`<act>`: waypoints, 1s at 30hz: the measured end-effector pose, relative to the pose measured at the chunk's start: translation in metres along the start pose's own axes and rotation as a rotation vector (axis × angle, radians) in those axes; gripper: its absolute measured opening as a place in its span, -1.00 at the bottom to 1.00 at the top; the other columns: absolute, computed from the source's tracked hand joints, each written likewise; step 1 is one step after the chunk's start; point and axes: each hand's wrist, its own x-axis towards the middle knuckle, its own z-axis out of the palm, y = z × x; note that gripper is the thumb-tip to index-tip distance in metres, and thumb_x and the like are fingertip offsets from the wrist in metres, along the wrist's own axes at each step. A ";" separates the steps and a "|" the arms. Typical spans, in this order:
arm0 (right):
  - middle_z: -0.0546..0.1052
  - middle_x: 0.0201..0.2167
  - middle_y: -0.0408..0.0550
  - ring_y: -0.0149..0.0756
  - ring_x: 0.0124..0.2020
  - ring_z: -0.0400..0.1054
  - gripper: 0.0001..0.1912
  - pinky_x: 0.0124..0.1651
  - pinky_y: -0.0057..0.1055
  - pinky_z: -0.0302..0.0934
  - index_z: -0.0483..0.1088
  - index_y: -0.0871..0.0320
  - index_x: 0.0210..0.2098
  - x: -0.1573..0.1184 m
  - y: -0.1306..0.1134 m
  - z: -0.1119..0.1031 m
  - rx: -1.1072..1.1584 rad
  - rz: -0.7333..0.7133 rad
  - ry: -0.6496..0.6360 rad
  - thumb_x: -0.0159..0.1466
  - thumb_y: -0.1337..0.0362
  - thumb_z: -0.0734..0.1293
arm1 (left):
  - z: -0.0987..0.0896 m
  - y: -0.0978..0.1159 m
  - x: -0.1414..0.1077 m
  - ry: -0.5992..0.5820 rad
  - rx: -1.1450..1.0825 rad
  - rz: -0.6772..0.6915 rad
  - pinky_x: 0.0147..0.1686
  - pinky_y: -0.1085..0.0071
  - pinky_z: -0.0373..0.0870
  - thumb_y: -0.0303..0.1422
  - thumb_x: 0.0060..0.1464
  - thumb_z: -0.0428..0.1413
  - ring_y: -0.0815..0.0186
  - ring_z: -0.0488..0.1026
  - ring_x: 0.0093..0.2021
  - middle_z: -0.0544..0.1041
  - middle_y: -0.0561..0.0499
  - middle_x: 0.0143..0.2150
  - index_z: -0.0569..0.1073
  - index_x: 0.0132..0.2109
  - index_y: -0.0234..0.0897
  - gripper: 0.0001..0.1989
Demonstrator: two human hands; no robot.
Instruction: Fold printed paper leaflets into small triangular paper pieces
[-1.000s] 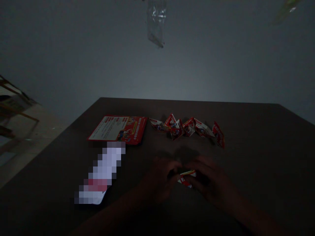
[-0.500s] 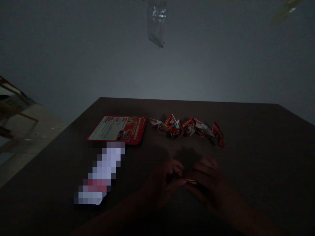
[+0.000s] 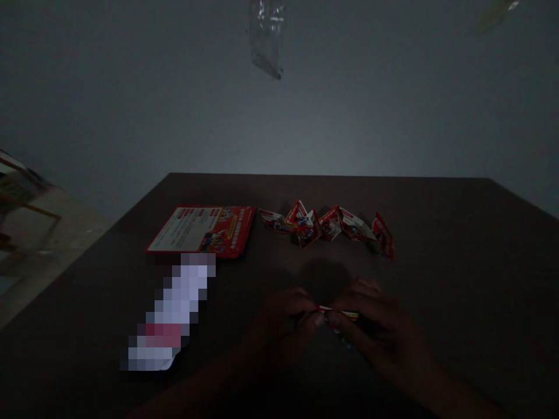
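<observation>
Both hands meet low in the dim view, over the near part of the dark table. My left hand (image 3: 290,323) pinches the left end of a small folded paper card (image 3: 338,312) between thumb and fingers. On the other side, my right hand (image 3: 375,317) grips the same card, its fingers covering much of it. White, red and yellow show along the card's thin edge; the rest is hidden. Beyond the hands lie several folded red and white paper pieces (image 3: 331,224) in an uneven row.
At the left lies a stack of red and white printed sheets (image 3: 225,233). Nearer me is a bright, pixelated long object (image 3: 179,308). A clear plastic bag (image 3: 267,41) hangs on the wall behind the dark table (image 3: 437,233). Part of a chair frame (image 3: 30,203) stands at far left.
My hands have shifted around the card, and more of its edge now shows between the fingers. The whole scene has slid slightly left in view. The paper pieces lie as before.
</observation>
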 end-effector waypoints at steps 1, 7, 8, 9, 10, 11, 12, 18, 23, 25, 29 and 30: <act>0.45 -0.49 -0.15 -0.35 -0.40 0.30 -0.93 -0.27 -0.34 0.08 0.43 0.12 -0.35 0.000 0.000 0.000 0.002 -0.004 -0.004 0.26 0.33 0.30 | 0.000 -0.001 0.000 0.008 -0.004 0.014 -0.44 0.52 0.19 -0.42 0.12 0.04 0.42 0.31 -0.45 0.38 0.03 -0.46 0.44 -0.41 -0.37 -0.83; 0.45 -0.50 -0.17 -0.37 -0.41 0.30 -0.90 -0.25 -0.33 0.07 0.41 0.13 -0.36 -0.002 -0.001 0.004 0.047 -0.004 -0.043 0.27 0.38 0.27 | -0.002 0.002 -0.001 0.044 -0.025 0.067 -0.44 0.51 0.22 -0.46 0.09 0.06 0.41 0.34 -0.46 0.41 0.00 -0.47 0.47 -0.42 -0.37 -0.85; 0.45 -0.50 -0.17 -0.37 -0.41 0.30 -0.90 -0.25 -0.33 0.07 0.41 0.12 -0.35 -0.002 -0.001 0.004 0.057 -0.011 -0.042 0.27 0.38 0.27 | -0.002 0.004 -0.001 0.054 -0.017 0.071 -0.45 0.51 0.22 -0.47 0.08 0.07 0.41 0.34 -0.48 0.41 0.01 -0.48 0.47 -0.43 -0.37 -0.84; 0.46 -0.50 -0.17 -0.37 -0.41 0.30 -0.91 -0.25 -0.33 0.07 0.40 0.12 -0.35 -0.002 -0.001 0.005 0.064 -0.016 -0.043 0.27 0.38 0.27 | -0.003 0.005 -0.001 0.060 -0.009 0.073 -0.46 0.52 0.21 -0.47 0.07 0.08 0.42 0.34 -0.49 0.41 0.01 -0.49 0.47 -0.44 -0.37 -0.85; 0.46 -0.49 -0.17 -0.37 -0.40 0.30 -0.91 -0.25 -0.33 0.08 0.40 0.12 -0.35 -0.002 0.000 0.005 0.067 -0.017 -0.047 0.26 0.38 0.27 | -0.003 0.006 -0.001 0.066 -0.001 0.073 -0.47 0.52 0.21 -0.47 0.07 0.08 0.42 0.34 -0.49 0.41 0.01 -0.49 0.47 -0.44 -0.37 -0.86; 0.46 -0.49 -0.17 -0.37 -0.40 0.30 -0.91 -0.25 -0.33 0.08 0.40 0.11 -0.35 -0.002 0.000 0.005 0.066 -0.018 -0.052 0.26 0.37 0.27 | -0.003 0.006 -0.001 0.073 0.004 0.071 -0.47 0.53 0.21 -0.48 0.06 0.09 0.43 0.33 -0.50 0.41 0.02 -0.49 0.47 -0.44 -0.37 -0.86; 0.45 -0.49 -0.17 -0.36 -0.40 0.29 -0.91 -0.25 -0.32 0.08 0.40 0.11 -0.35 -0.002 0.000 0.005 0.065 -0.015 -0.059 0.26 0.38 0.27 | -0.003 0.006 -0.001 0.081 0.002 0.073 -0.48 0.53 0.21 -0.48 0.05 0.08 0.43 0.33 -0.50 0.40 0.02 -0.49 0.46 -0.44 -0.36 -0.87; 0.41 -0.52 -0.16 -0.36 -0.42 0.27 -0.88 -0.26 -0.32 0.09 0.38 0.14 -0.39 -0.002 -0.004 0.006 0.083 -0.026 -0.099 0.26 0.40 0.24 | -0.001 0.003 -0.004 0.003 0.004 0.085 -0.46 0.48 0.17 -0.41 0.15 -0.06 0.41 0.27 -0.50 0.33 0.04 -0.52 0.34 -0.46 -0.33 -0.77; 0.42 -0.51 -0.15 -0.37 -0.42 0.26 -0.90 -0.27 -0.34 0.11 0.39 0.15 -0.35 -0.002 -0.006 0.007 0.110 -0.044 -0.097 0.25 0.42 0.26 | 0.000 0.005 -0.006 0.013 0.089 0.172 -0.49 0.48 0.12 -0.43 0.18 -0.12 0.43 0.21 -0.53 0.28 0.07 -0.54 0.28 -0.45 -0.30 -0.76; 0.42 -0.51 -0.15 -0.37 -0.42 0.26 -0.90 -0.28 -0.35 0.12 0.39 0.14 -0.35 -0.003 -0.005 0.008 0.121 -0.036 -0.089 0.25 0.41 0.25 | 0.000 0.006 -0.005 0.041 0.093 0.187 -0.48 0.48 0.12 -0.44 0.18 -0.11 0.42 0.21 -0.53 0.28 0.07 -0.53 0.28 -0.45 -0.30 -0.77; 0.40 -0.53 -0.16 -0.38 -0.43 0.25 -0.87 -0.32 -0.38 0.13 0.39 0.14 -0.40 -0.005 -0.005 0.009 0.125 0.015 -0.061 0.27 0.38 0.24 | 0.000 0.005 -0.004 -0.005 0.095 0.122 -0.48 0.48 0.14 -0.38 0.19 -0.12 0.41 0.24 -0.52 0.31 0.05 -0.53 0.28 -0.44 -0.29 -0.76; 0.40 -0.53 -0.15 -0.38 -0.43 0.26 -0.86 -0.33 -0.40 0.14 0.38 0.15 -0.41 -0.005 -0.005 0.009 0.127 0.032 -0.058 0.27 0.37 0.24 | 0.000 0.005 -0.003 -0.022 0.106 0.118 -0.49 0.48 0.14 -0.38 0.20 -0.13 0.41 0.25 -0.52 0.31 0.06 -0.53 0.27 -0.45 -0.29 -0.75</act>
